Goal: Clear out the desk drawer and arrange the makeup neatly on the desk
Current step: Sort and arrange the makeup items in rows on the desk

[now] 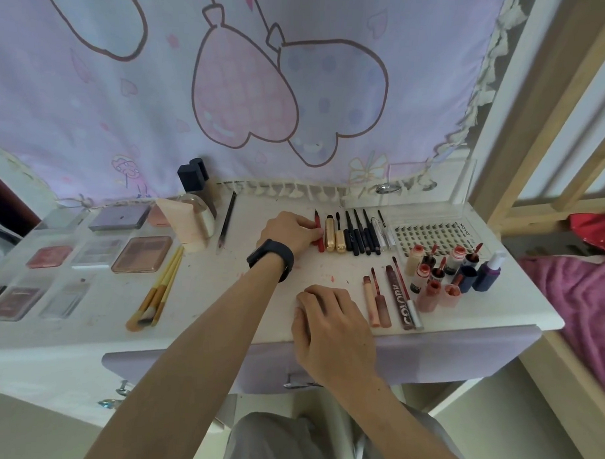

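Note:
My left hand [289, 231], with a black watch on the wrist, pinches a red lip pencil [318, 231] at the left end of a row of gold tubes [335, 235] and black pencils [362, 233]. My right hand [332, 319] rests on the white desk [223, 295] near its front edge, fingers curled, holding nothing that shows. Lip glosses [381, 302] lie to its right, beside a cluster of small bottles [443, 273]. Palettes [141, 254] sit in rows on the left. The lilac drawer front [444, 358] is below the desk edge.
Brushes [158, 293] lie left of centre, and a lash tray [431, 234] sits at the back right. Dark bottles and a pink tube [192, 205] stand at the back. A patterned curtain hangs behind; a bed with pink bedding [576, 307] is at the right.

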The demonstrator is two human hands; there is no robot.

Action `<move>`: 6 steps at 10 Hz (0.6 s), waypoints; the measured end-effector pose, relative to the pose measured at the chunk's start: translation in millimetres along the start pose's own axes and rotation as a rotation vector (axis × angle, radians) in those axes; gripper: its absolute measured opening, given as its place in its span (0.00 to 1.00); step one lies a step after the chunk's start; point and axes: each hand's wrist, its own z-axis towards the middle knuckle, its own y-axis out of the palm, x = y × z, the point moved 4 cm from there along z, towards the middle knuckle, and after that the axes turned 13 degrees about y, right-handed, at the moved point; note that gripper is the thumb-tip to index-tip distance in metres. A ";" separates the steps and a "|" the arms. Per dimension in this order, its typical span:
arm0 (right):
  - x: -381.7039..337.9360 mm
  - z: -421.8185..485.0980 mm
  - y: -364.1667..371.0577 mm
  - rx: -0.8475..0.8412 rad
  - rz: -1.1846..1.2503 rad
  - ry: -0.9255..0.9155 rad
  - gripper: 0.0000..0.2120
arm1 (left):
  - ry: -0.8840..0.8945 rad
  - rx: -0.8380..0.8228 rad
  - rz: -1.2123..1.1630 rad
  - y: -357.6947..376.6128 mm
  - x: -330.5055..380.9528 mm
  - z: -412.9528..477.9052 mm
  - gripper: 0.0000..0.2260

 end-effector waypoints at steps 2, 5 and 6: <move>-0.2 -0.2 0.9 0.009 0.001 -0.003 0.13 | -0.009 -0.028 -0.026 0.5 0.6 1.6 0.12; 0.5 -0.7 -0.3 0.008 0.006 -0.005 0.12 | -0.019 -0.011 0.048 -15.2 6.5 -7.3 0.08; 1.6 -1.4 1.2 -0.006 0.009 -0.004 0.12 | 0.016 0.040 0.306 -36.7 -6.8 -13.6 0.13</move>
